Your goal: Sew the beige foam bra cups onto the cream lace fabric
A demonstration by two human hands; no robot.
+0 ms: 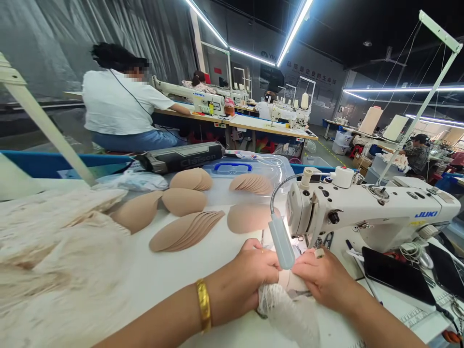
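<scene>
Under the needle area of a white sewing machine (373, 210), my left hand (246, 275) and my right hand (324, 275) come close together, one on each side of a small lamp (282, 244). Both hands have their fingers closed on a pale fabric piece with lace (290, 309). The loose lace part hangs from below my left hand toward me. The lamp head hides some fingertips and the stitching spot. Left of my hands lie beige oval pads, one fanned stack (184, 232) nearest and a single-looking pad (250, 217) beside the machine.
A heap of cream lace fabric (61, 266) covers the table's left side. Behind the pads are a clear plastic box lid (264, 166) and a dark Claison case (183, 157). A black phone (397, 275) lies at right. A co-worker (119, 104) sits ahead left.
</scene>
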